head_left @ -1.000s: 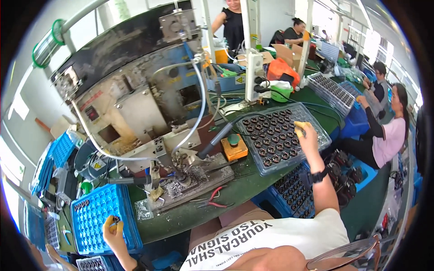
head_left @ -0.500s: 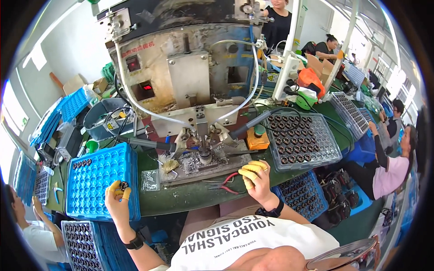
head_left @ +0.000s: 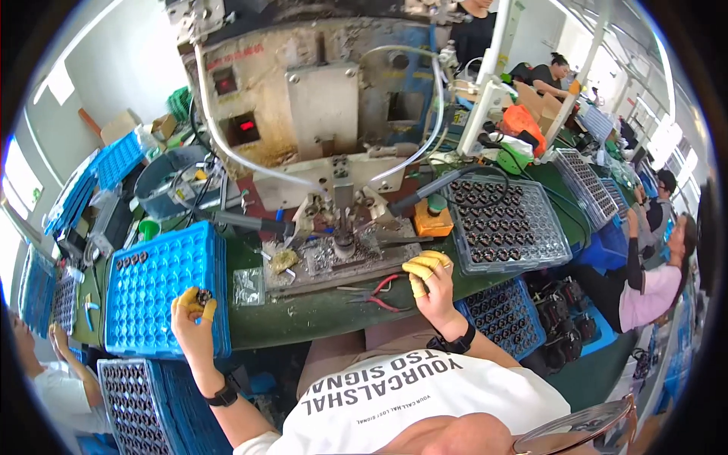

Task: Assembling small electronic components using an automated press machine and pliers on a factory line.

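Note:
My left hand (head_left: 192,320), with yellow finger covers, is closed on a small round motor part (head_left: 203,296), dark with metallic segments. It is over the near right corner of a blue tray (head_left: 163,292) with round pockets. Several similar parts (head_left: 130,262) sit in that tray's far left pockets. My right hand (head_left: 434,287), also in yellow covers, is raised at the table's front edge with its fingers curled together; whatever they may hold is hidden. Close to it lie red-handled pliers (head_left: 383,296). Ahead stands a worn metal machine (head_left: 322,114) with a central post (head_left: 343,235) above its scrap-covered base.
A clear tray (head_left: 550,235) of round parts is at the right, beside an orange box with a green button (head_left: 433,216). A small clear bag (head_left: 248,287) lies by the machine base. More filled trays (head_left: 504,322) stand below the table. Several co-workers sit or stand around.
The view has tipped slightly downward, so the machine and trays appear higher. Both hands keep nearly the same places over the table, and the left still holds the round part.

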A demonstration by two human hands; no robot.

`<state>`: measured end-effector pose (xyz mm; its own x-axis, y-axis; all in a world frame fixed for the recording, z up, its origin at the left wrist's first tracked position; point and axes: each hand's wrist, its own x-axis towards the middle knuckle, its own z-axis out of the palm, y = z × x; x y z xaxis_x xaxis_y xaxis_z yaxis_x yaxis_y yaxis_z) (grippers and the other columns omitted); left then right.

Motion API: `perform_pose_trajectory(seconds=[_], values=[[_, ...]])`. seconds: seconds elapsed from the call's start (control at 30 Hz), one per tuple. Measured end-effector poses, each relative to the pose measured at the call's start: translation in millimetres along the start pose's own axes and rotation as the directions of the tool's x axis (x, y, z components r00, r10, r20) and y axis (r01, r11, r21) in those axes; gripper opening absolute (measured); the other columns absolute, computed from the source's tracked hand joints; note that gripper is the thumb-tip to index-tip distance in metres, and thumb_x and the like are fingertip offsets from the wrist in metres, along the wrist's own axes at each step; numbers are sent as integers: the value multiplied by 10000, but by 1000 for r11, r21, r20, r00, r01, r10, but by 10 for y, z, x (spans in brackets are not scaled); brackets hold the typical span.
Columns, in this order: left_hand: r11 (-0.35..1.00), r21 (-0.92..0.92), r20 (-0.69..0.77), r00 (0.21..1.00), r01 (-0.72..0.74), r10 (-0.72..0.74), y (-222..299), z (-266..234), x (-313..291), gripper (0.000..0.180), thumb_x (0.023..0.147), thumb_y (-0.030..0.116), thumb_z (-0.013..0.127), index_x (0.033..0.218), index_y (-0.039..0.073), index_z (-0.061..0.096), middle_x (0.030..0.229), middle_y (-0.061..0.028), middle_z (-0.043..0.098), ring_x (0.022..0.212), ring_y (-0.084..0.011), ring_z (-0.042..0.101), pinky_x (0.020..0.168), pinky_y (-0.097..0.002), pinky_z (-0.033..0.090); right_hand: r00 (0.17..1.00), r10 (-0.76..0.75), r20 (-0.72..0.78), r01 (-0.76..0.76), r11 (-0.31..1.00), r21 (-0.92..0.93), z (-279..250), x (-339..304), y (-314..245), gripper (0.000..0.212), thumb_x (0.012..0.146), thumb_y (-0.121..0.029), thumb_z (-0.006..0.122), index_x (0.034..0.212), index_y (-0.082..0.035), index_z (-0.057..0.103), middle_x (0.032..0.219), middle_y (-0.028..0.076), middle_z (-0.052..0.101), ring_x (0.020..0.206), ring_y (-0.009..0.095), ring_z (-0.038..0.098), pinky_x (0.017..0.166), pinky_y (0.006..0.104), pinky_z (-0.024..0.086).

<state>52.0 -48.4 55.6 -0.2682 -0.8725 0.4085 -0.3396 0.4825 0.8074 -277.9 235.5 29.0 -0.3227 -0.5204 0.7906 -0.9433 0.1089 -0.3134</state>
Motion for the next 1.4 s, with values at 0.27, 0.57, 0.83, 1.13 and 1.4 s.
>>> perform_pose_trajectory(seconds=[0.27, 0.57, 0.83, 1.13, 1.4], values=[[992, 78, 22, 995, -98, 97, 158, 43, 34, 351, 724, -12, 772, 1060, 2, 670, 919, -58, 572, 688, -123, 588, 633, -242, 486, 1000, 13, 18, -13, 1000, -10, 5, 8, 5, 183, 798, -58, 673, 977, -88, 698, 982, 60, 632, 998, 288, 576, 920, 417, 396], [975, 181, 51, 991, -130, 123, 212, 1, -30, 357, 697, 36, 804, 1035, 28, 687, 914, -53, 587, 704, -139, 556, 629, -254, 466, 997, 59, 40, -66, 982, 178, 97, 365, -140, 218, 820, -97, 693, 1034, -65, 674, 997, 86, 645, 1009, 293, 574, 931, 404, 384], [968, 202, 88, 987, -150, 134, 272, 17, -5, 361, 686, 43, 809, 1027, 43, 691, 917, -52, 590, 723, -147, 537, 650, -267, 451, 981, 115, 157, -156, 946, 283, 485, 928, -401, 389, 729, -240, 827, 1039, -66, 669, 1058, 104, 645, 1020, 296, 561, 916, 408, 400], [963, 87, 82, 965, -255, 248, 853, 480, 95, 380, 663, 39, 804, 1024, 31, 687, 973, -107, 640, 870, -244, 631, 797, -323, 511, 979, 206, 6, -198, 932, 305, 48, 471, -29, 374, 760, -169, 813, 1059, -25, 640, 1069, 121, 628, 995, 264, 585, 891, 350, 454], [880, -266, 298, 835, -393, 463, 1412, 1591, 74, 387, 676, 173, 841, 1009, 34, 701, 996, -131, 639, 944, -324, 609, 833, -388, 495, 932, 363, -6, -340, 878, 336, -50, -213, 119, 382, 760, -140, 806, 1071, -11, 626, 1036, 110, 619, 967, 262, 576, 874, 339, 455]])
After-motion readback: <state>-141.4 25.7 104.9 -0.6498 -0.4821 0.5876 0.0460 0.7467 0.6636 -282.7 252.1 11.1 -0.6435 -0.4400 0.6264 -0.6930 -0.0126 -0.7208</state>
